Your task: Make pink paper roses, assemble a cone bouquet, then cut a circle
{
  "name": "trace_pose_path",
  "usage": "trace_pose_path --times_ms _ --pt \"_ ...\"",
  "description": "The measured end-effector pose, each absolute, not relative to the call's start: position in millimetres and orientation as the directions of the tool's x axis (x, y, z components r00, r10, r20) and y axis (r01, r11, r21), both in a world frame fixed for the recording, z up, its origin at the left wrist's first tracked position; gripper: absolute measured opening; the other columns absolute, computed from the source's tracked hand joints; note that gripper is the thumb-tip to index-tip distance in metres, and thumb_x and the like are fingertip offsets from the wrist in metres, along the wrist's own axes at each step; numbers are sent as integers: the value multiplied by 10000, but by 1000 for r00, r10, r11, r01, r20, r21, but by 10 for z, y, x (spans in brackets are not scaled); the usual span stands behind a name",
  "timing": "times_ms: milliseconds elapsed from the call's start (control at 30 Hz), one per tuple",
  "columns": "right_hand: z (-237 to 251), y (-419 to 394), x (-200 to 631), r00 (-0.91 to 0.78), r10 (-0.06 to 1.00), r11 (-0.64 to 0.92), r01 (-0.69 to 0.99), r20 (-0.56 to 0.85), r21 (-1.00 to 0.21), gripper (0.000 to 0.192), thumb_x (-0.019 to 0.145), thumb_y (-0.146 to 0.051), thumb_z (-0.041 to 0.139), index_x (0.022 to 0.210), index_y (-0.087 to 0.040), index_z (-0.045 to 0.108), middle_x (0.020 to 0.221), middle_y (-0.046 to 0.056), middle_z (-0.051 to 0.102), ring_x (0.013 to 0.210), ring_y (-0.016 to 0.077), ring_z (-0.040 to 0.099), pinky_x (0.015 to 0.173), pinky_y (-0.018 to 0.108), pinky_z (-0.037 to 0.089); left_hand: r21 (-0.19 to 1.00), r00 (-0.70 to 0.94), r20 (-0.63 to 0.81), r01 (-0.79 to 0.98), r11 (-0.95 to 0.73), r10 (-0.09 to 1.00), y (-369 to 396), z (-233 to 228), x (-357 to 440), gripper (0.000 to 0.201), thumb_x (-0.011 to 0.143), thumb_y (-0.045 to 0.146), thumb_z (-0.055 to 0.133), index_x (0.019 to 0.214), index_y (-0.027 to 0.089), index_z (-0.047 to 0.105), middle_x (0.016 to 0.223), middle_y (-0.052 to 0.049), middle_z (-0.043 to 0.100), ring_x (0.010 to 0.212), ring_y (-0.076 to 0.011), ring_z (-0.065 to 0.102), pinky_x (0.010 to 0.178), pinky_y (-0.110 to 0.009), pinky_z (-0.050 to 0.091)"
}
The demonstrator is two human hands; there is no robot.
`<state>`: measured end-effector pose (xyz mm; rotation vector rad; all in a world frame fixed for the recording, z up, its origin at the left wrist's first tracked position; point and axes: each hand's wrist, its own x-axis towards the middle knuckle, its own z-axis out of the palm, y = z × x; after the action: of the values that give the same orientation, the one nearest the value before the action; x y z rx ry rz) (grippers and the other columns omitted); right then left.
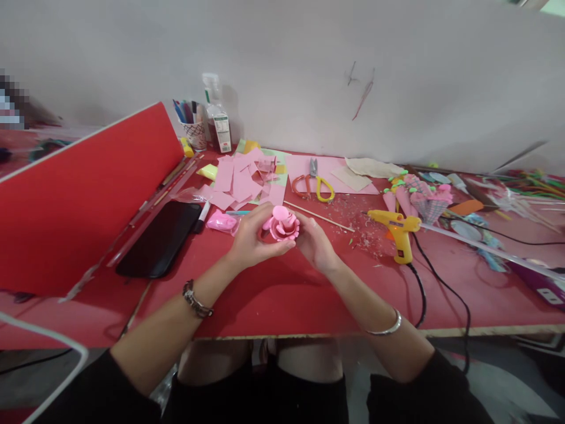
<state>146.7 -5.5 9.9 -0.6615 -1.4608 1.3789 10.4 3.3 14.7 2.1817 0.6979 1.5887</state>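
Red tabletop clutter surrounds me: pink paper scraps, scissors, a glue gun. Just above the table's middle, my left hand and right hand both have their fingers closed on the pink flower. I judge a light, even pinch best, so the petals keep their curl.

Left hand fingers cover near side of pink paper flower; its base not visible. Right hand fingertips tucked behind flower. Counter cut off at right edge. Red board hides counter behind it, runs off left edge. Label on bottle too small to read. Pixelated patch at far left, unreadable. Items at far right blurred, can't identify.
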Motion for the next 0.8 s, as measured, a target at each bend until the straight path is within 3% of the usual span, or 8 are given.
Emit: trace_pose_path --times_ms 233,433,633,800 --pt "99 -52 1476 -289 932 185 -143 219 -972 427 660 -609 535 837 -223 579 738 1 601 680 145 547 648 283 476 533 266 775 214 -819 573 48 159 107 314 682 470 587 769 172 541 659 -20 553 615 -141 513 538 -279 433" --pt "110 -53 1466 -365 888 216 -207 280 -954 498 718 -650 399 875 -215 583 710 12 612 616 145 539 557 279 470 534 258 774 224 -815 578 43 163 107 345 672 499 591 742 165 543 656 -18 554 613 -139 516 535 -273 426" --pt "103 -48 1486 -352 896 224 -165 270 -960 442 675 -606 514 890 -225 579 777 17 619 667 150 552 644 293 481 539 255 771 227 -812 583 43 164 107 345 671 511 586 744 176 542 646 -17 547 593 -137 502 518 -276 423" --pt "81 -43 1498 -361 881 245 -203 305 -948 478 670 -635 492 894 -220 570 856 37 623 805 182 573 768 340 469 524 233 789 227 -821 569 41 162 106 343 675 498 589 750 168 536 662 -20 555 620 -143 513 541 -278 432"
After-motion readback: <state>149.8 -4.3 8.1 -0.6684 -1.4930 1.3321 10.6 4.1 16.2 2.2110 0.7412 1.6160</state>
